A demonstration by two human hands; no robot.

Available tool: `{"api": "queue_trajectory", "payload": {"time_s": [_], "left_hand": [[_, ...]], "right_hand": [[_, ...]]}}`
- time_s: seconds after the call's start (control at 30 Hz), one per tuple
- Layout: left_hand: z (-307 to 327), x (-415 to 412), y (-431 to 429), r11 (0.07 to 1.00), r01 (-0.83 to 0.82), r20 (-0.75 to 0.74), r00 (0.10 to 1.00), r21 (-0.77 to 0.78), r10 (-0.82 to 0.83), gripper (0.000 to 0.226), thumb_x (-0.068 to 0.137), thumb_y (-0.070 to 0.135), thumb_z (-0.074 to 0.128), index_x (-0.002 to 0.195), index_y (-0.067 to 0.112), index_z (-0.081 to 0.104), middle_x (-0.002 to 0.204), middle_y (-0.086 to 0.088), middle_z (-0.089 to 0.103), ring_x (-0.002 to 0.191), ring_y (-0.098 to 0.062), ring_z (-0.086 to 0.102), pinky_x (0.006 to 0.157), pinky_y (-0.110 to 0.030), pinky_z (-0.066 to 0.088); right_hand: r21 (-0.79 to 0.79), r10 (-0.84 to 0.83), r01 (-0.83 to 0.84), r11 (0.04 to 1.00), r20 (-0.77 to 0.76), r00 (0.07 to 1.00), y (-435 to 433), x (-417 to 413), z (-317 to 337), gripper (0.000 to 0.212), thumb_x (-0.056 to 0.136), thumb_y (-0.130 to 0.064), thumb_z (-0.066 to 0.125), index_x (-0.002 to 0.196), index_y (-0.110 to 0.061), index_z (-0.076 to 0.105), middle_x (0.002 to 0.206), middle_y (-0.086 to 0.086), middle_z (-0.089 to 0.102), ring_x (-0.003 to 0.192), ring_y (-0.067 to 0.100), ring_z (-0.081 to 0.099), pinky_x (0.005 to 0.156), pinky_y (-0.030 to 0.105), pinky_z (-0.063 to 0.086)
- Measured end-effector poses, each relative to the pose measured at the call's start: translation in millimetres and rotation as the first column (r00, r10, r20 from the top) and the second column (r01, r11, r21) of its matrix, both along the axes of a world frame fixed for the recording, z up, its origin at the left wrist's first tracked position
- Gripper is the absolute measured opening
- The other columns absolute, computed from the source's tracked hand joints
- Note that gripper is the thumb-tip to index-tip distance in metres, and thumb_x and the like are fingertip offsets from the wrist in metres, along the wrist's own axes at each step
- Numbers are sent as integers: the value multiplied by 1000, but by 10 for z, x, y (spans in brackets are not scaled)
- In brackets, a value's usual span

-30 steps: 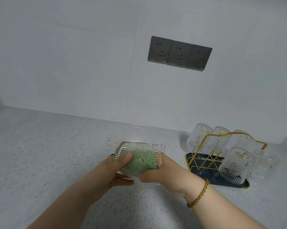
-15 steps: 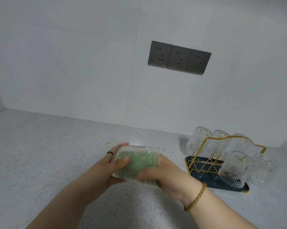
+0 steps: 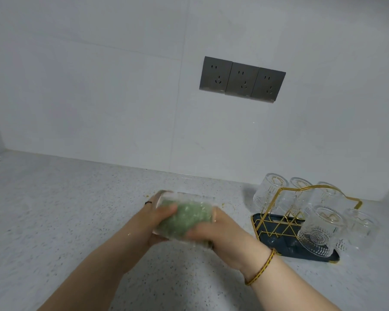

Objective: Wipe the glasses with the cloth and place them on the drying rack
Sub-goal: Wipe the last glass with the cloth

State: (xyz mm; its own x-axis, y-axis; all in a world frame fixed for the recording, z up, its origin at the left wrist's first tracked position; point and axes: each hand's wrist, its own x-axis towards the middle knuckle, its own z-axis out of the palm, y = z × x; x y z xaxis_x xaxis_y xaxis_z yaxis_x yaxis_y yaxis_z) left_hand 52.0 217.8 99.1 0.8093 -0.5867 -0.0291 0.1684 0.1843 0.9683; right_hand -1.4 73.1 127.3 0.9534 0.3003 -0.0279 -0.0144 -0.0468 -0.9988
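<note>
there were six glasses: one held glass [image 3: 184,217] at lower centre, five racked glasses [image 3: 319,232] at lower right. there was one green cloth [image 3: 184,215], one drying rack [image 3: 278,245], one bracelet [image 3: 260,269], and three wall sockets [image 3: 242,79] above centre.

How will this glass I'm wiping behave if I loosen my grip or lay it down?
The glass is clear, so probably fragile. Held on its side, its round body would likely roll on the countertop. Its patterned wall may aid grip.

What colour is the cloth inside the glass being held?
Pale green; the cloth shows through the clear, patterned glass in the head view.
</note>
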Motion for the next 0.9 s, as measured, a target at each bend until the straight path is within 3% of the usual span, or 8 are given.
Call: {"api": "queue_trajectory", "payload": {"time_s": [0.07,0.17,0.3,0.43,0.53,0.6,0.67,0.9], "left_hand": [[18,46,49,1000,-31,89,996,1,30,66,44,38,74,107,44,56,125,-3,58,108,-21,61,90,-38,51],[17,59,54,997,-73,149,987,36,67,65,44,42,74,106,48,56,126,1,59,113,-20,58,93,-39,50],[-4,20,-14,996,-76,22,997,51,75,62,61,43,66,114,13,59,103,-9,71,90,-23,69,72,-33,59],[1,5,-45,995,-17,-141,990,94,30,65,62,50,55,109,6,62,110,-18,67,91,-30,68,69,-36,60],[-11,34,-14,998,44,-61,997,51,-41,74,59,53,75,117,9,57,111,-14,68,96,-27,68,74,-33,59],[-14,86,14,999,54,17,998,-4,-54,95,37,53,86,119,17,54,104,-6,71,93,-23,69,71,-27,57],[-18,128,24,1000,12,83,996,-26,-10,101,27,56,87,116,23,55,98,-1,72,88,-20,69,71,-28,56],[117,-6,-22,998,-29,-34,999,57,31,48,67,36,70,103,5,62,105,-20,68,87,-27,68,65,-35,60]], "right_hand": [[450,67,18,893,-171,983,-49,81,-77,72,48,-10,70,117,5,55,95,14,65,84,23,64,82,33,51],[567,36,95,818,-216,976,-58,134,-126,68,41,-15,74,105,4,61,88,17,67,76,25,66,78,32,53],[59,-114,111,992,46,992,17,6,-44,13,72,-2,53,76,-13,57,72,-10,61,62,-6,59,58,8,45],[-338,5,63,939,198,980,36,-20,29,41,80,13,42,59,-22,36,49,-27,51,48,-11,48,47,4,35],[-1,2,-2,1000,37,999,-66,34,-50,23,64,-6,64,87,-9,64,86,-10,71,83,5,65,78,23,54],[411,39,33,911,-166,985,-121,98,-117,71,43,-15,77,109,2,61,101,15,67,95,28,63,92,39,47],[504,32,70,861,-191,981,-128,121,-164,83,31,-23,84,107,2,61,98,17,66,90,29,62,87,36,47],[-176,-53,56,983,24,998,-94,10,-12,40,56,-16,62,94,-22,60,113,31,59,107,45,55,95,56,43]]}}
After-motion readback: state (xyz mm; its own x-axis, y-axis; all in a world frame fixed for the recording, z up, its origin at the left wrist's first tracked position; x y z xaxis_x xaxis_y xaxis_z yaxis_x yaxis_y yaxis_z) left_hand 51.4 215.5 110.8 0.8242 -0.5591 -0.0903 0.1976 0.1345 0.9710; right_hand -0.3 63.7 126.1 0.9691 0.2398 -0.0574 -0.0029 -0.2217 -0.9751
